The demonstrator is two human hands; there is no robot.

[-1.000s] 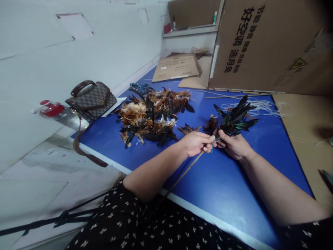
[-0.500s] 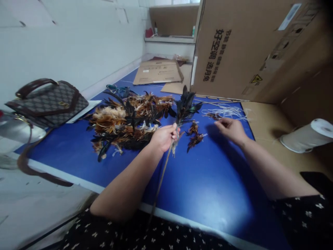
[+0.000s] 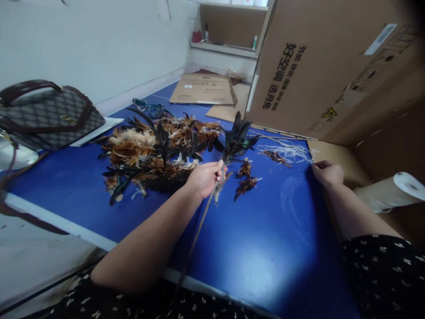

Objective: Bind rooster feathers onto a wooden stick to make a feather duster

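Feathers (image 3: 236, 139) point to one o'clock, their stick (image 3: 198, 230) running back to seven above the table (image 3: 265, 235), gripped by our left hand (image 3: 206, 178); our right hand (image 3: 328, 173) has moved toward three, fingertips narrow near string (image 3: 294, 153), pinch unclear.

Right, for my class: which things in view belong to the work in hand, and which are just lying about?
Likely part of the work:
stick and dark feather bunch, held in the left hand
brown and black feather pile
small feather tufts
white strands, near the right hand

Probably just lying about:
patterned handbag
flat cardboard piece
large cardboard box
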